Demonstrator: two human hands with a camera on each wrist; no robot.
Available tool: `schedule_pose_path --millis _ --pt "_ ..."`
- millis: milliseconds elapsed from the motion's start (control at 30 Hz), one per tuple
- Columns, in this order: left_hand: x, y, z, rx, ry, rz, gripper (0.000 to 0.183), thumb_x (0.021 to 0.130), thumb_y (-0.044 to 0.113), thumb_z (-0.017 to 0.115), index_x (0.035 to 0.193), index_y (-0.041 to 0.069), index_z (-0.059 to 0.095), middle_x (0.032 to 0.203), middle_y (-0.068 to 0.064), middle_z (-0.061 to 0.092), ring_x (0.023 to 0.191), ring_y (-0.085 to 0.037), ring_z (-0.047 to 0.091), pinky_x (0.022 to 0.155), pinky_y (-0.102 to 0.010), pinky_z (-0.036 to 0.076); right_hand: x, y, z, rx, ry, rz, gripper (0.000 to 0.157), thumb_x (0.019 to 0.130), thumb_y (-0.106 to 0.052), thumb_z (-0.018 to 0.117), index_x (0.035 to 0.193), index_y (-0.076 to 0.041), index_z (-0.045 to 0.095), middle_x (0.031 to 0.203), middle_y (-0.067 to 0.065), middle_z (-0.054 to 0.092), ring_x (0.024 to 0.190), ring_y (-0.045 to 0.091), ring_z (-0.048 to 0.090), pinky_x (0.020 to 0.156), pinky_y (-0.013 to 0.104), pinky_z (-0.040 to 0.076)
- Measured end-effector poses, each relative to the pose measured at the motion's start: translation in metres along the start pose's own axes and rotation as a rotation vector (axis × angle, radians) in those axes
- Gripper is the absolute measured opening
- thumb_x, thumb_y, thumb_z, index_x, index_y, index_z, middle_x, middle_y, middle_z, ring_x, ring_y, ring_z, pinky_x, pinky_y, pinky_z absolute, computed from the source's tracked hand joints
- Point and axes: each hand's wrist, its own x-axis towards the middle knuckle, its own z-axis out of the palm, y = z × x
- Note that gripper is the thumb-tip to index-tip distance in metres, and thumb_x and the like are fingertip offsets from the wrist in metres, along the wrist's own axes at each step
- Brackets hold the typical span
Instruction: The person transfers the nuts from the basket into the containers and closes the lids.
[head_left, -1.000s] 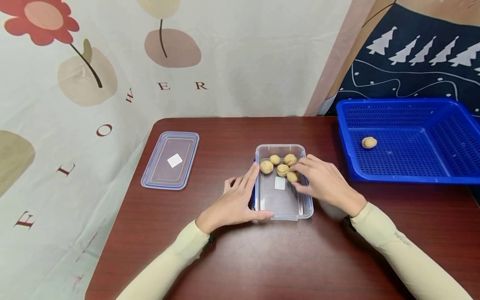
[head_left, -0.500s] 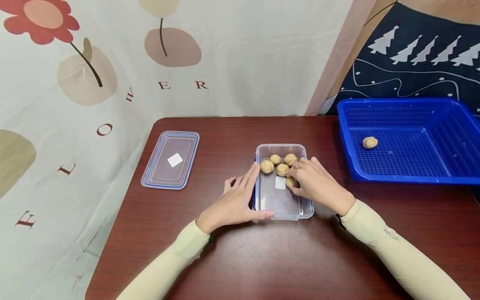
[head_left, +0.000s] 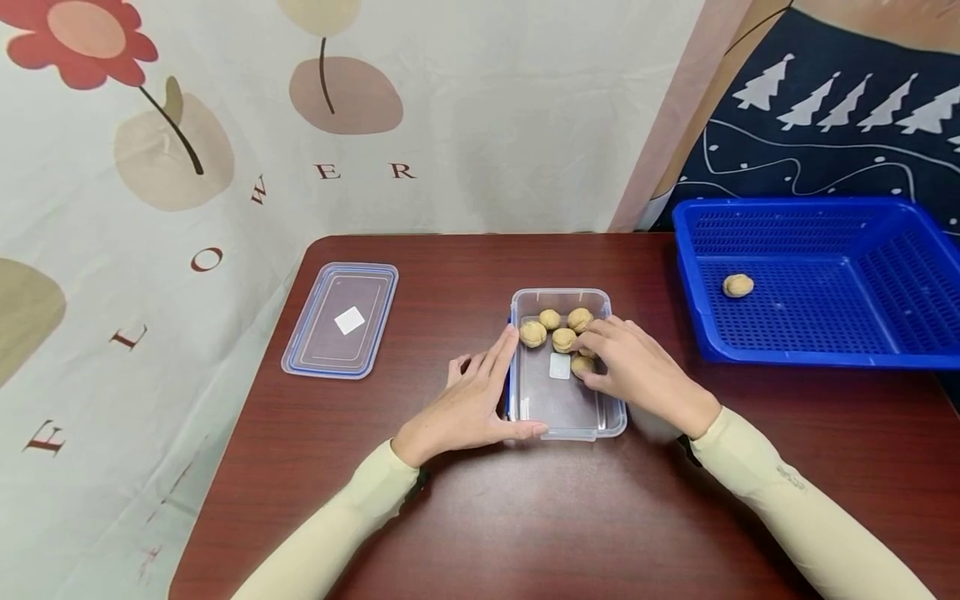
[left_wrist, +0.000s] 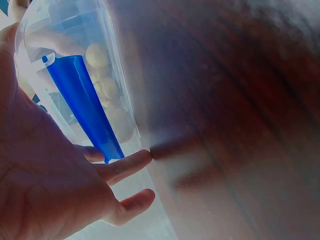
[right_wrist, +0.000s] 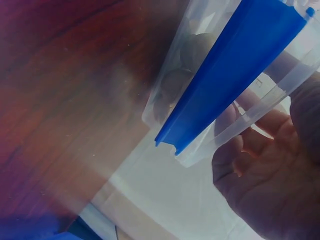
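Observation:
A clear plastic food container [head_left: 558, 412] stands uncovered on the table, holding several walnuts [head_left: 533, 334] toward its far end. My left hand [head_left: 468, 408] rests along its left wall with fingers fairly straight, the thumb at the near left corner. In the left wrist view, those fingers lie beside the blue side latch [left_wrist: 85, 100]. My right hand [head_left: 637, 367] reaches over the right wall and pinches a walnut [head_left: 582, 365] low in the container. Its fingers partly cover another walnut behind. The right wrist view shows the hand [right_wrist: 270, 175] beyond another blue latch [right_wrist: 225, 75].
The container's clear lid [head_left: 340, 321], with a white sticker, lies flat at the table's left. At the back right stands a blue plastic basket [head_left: 817, 354] with one walnut [head_left: 738, 286] inside. A printed cloth [head_left: 487, 125] hangs behind the table.
My right hand has shifted slightly left over the container, and the pinched walnut sits a little nearer the front. My left hand has kept its place.

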Motion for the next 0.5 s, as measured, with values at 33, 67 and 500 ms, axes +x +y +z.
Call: schedule_pose_path --millis 33,67,500 --pt "0.0 0.0 0.0 0.0 -0.001 0.0 0.136 0.088 0.084 0.07 0.176 0.013 -0.005 0.183 -0.001 -0.003 0.155 -0.036 0.037 0.118 -0.062 0.023 -0.001 0.0 -0.001 0.025 0.011 0.006 0.033 0.089 -0.018 0.093 0.115 -0.002 0.081 0.115 0.012 0.073 0.105 0.031 0.065 0.091 0.048 0.053" --pt "0.0 0.0 0.0 -0.001 -0.003 0.0 0.136 0.088 0.084 0.07 0.176 0.013 -0.005 0.183 -0.001 -0.004 0.155 -0.036 0.038 0.118 -0.062 0.023 -0.002 0.001 -0.001 0.048 0.022 0.014 0.033 0.09 -0.018 0.092 0.116 -0.001 0.081 0.117 0.012 0.073 0.107 0.031 0.065 0.093 0.048 0.054" --pt "0.001 -0.001 -0.001 -0.016 -0.015 0.0 0.137 0.087 0.083 0.072 0.176 0.014 -0.008 0.183 -0.001 -0.006 0.159 -0.033 0.032 0.119 -0.063 0.022 -0.01 0.014 -0.009 0.136 0.244 0.017 0.038 0.093 -0.008 0.086 0.128 0.001 0.073 0.127 0.013 0.067 0.099 0.025 0.065 0.081 0.042 0.056"
